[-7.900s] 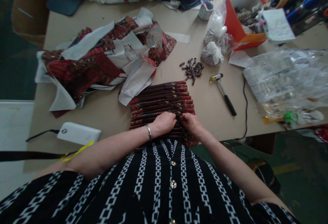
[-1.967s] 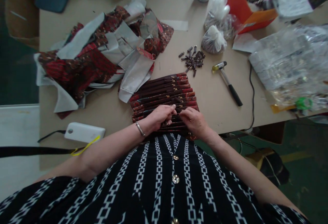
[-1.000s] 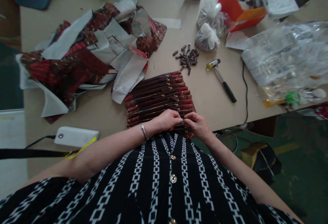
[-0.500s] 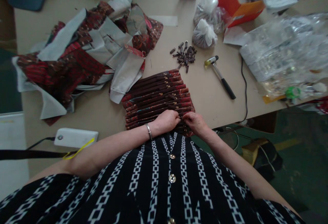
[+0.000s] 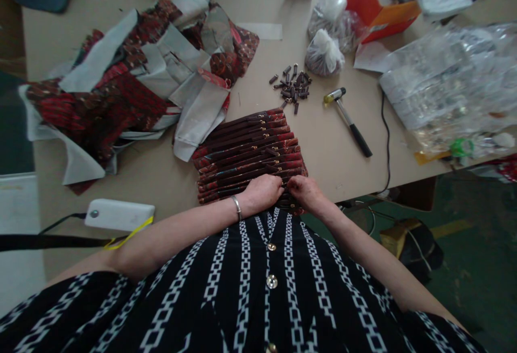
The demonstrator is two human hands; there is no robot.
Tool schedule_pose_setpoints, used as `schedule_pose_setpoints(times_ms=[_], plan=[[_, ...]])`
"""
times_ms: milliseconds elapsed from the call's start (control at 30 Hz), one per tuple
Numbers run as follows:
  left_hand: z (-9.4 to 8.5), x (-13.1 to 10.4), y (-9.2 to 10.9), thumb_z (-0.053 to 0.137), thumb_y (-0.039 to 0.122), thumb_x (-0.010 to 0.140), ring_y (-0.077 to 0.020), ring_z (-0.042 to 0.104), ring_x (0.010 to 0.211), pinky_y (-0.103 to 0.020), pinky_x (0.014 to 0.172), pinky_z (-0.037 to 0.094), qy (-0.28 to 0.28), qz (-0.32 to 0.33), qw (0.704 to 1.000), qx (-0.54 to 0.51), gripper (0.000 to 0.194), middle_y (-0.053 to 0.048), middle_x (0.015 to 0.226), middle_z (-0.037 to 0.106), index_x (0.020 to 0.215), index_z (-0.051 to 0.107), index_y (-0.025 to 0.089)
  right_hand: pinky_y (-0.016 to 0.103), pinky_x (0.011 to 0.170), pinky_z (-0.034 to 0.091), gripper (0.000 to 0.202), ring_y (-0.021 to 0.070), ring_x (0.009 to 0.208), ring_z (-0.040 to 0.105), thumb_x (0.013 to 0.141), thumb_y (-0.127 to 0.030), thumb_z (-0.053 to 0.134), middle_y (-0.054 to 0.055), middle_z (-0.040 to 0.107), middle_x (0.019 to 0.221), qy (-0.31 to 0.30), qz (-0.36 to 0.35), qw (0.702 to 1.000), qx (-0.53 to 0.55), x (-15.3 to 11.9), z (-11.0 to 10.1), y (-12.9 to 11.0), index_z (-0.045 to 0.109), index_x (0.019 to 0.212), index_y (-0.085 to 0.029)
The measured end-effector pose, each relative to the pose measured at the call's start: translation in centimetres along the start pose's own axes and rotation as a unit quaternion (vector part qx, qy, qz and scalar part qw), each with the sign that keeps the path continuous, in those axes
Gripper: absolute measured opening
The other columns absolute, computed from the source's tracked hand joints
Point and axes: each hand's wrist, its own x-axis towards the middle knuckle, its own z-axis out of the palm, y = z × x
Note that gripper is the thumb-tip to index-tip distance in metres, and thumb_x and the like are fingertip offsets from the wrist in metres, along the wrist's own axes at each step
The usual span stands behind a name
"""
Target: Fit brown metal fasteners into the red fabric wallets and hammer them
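Note:
A row of overlapping red-brown patterned zippered pouches (image 5: 246, 151) lies at the table's front edge, small metal zip sliders showing near their right ends. Over the nearest pouches, my left hand (image 5: 264, 188) is closed in a pinch, a silver bracelet at its wrist. Just to its right, my right hand (image 5: 305, 191) is also closed, fingertips pinched close to the left ones. What the fingers hold is too small and covered to make out. Beyond the pouches lies a loose pile of small dark zipper pulls (image 5: 294, 86).
A small hammer (image 5: 349, 121) lies right of the pouches. Fabric pieces with pale backing (image 5: 157, 78) are heaped at left. Tied plastic bags (image 5: 325, 54), an orange-red box (image 5: 379, 13) and clear plastic packs (image 5: 452, 78) stand at the right. A white power bank-like device (image 5: 119, 214) sits front left.
Both hands stay pinched together over the nearest pouches, with barely any movement. The view has shifted very slightly.

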Motion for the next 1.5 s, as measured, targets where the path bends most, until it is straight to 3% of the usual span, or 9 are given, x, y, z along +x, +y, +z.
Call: schedule_pose_setpoints(times_ms=[367, 767, 900, 1033, 1167, 1233, 1267, 1400, 1500], plan=[[0.1, 0.0, 0.7, 0.041, 0.037, 0.087, -0.0255, 0.066, 0.083, -0.035, 0.073, 0.052, -0.007, -0.001, 1.0, 0.023, 0.032, -0.011, 0.088, 0.069, 0.09, 0.066, 0.018, 0.021, 0.06, 0.038, 0.018, 0.0124, 0.064, 0.055, 0.073, -0.013, 0.05, -0.001, 0.068, 0.071, 0.018, 0.028, 0.999, 0.026, 0.5, 0.6, 0.5, 0.066, 0.078, -0.02], [-0.2, -0.1, 0.2, 0.042, 0.03, 0.084, -0.027, 0.066, 0.087, -0.036, 0.076, 0.051, -0.03, -0.05, 0.998, 0.001, 0.029, -0.015, 0.092, 0.068, 0.089, 0.067, 0.015, 0.021, 0.057, 0.033, 0.015, 0.0119, 0.06, 0.05, 0.072, -0.013, 0.05, -0.001, 0.063, 0.066, 0.02, 0.021, 0.999, 0.033, 0.5, 0.4, 0.2, 0.063, 0.073, -0.02], [-0.3, -0.1, -0.1, 0.046, 0.027, 0.082, -0.029, 0.065, 0.086, -0.038, 0.075, 0.05, -0.024, -0.05, 0.998, -0.036, 0.024, -0.016, 0.088, 0.068, 0.083, 0.066, 0.015, 0.021, 0.056, 0.033, 0.014, 0.0117, 0.059, 0.05, 0.072, -0.012, 0.051, -0.002, 0.062, 0.063, 0.022, 0.01, 0.999, 0.032, 0.4, 0.1, 0.0, 0.062, 0.071, -0.02], [-1.5, -0.7, -0.8, 0.055, 0.036, 0.079, -0.0252, 0.063, 0.082, -0.034, 0.075, 0.048, -0.011, -0.043, 0.993, -0.109, 0.023, -0.011, 0.08, 0.066, 0.072, 0.063, 0.015, 0.022, 0.061, 0.037, 0.013, 0.0126, 0.065, 0.054, 0.077, -0.013, 0.051, -0.001, 0.063, 0.069, 0.038, -0.011, 0.998, 0.041, -0.1, -0.8, -0.2, 0.062, 0.074, -0.02], [-3.0, -1.6, -0.9, 0.033, 0.049, 0.09, -0.0144, 0.057, 0.057, -0.025, 0.055, 0.045, -0.013, -0.054, 0.975, -0.214, 0.044, -0.002, 0.061, 0.056, 0.08, 0.06, 0.016, 0.025, 0.074, 0.043, 0.014, 0.014, 0.08, 0.057, 0.087, -0.019, 0.048, 0.003, 0.064, 0.085, 0.104, -0.089, 0.986, 0.096, -1.3, -1.8, -2.1, 0.062, 0.086, -0.019], [-3.3, -1.7, -0.6, 0.016, 0.052, 0.093, -0.0108, 0.048, 0.044, -0.022, 0.045, 0.04, -0.025, -0.07, 0.952, -0.296, 0.054, 0.003, 0.052, 0.045, 0.087, 0.057, 0.017, 0.027, 0.078, 0.045, 0.013, 0.016, 0.086, 0.057, 0.087, -0.024, 0.052, 0.005, 0.064, 0.09, 0.136, -0.161, 0.97, 0.124, -1.9, -2.1, -3.6, 0.062, 0.093, -0.019], [-3.3, -1.7, -0.3, 0.015, 0.054, 0.092, -0.0094, 0.043, 0.041, -0.021, 0.041, 0.036, -0.029, -0.084, 0.925, -0.37, 0.056, 0.004, 0.051, 0.041, 0.087, 0.056, 0.018, 0.029, 0.08, 0.045, 0.015, 0.0175, 0.089, 0.057, 0.086, -0.027, 0.056, 0.006, 0.064, 0.092, 0.149, -0.19, 0.962, 0.126, -2.2, -2.2, -4.4, 0.063, 0.096, -0.019], [-3.1, -1.5, 0.8, 0.039, 0.063, 0.085, -0.0061, 0.037, 0.042, -0.018, 0.039, 0.029, -0.014, -0.145, 0.75, -0.646, 0.049, 0.005, 0.054, 0.042, 0.072, 0.052, 0.017, 0.035, 0.082, 0.045, 0.024, 0.0218, 0.091, 0.054, 0.079, -0.034, 0.066, 0.008, 0.064, 0.094, 0.184, -0.215, 0.956, 0.074, -2.3, -2.1, -6.4, 0.063, 0.098, -0.019], [-2.9, -1.5, 1.3, 0.039, 0.07, 0.08, -0.007, 0.038, 0.039, -0.018, 0.036, 0.026, -0.023, -0.193, 0.717, -0.669, 0.054, 0.005, 0.051, 0.041, 0.069, 0.049, 0.018, 0.037, 0.08, 0.044, 0.017, 0.0224, 0.088, 0.053, 0.081, -0.032, 0.063, 0.008, 0.065, 0.092, 0.189, -0.205, 0.96, 0.024, -1.8, -1.7, -6.5, 0.065, 0.093, -0.02]])
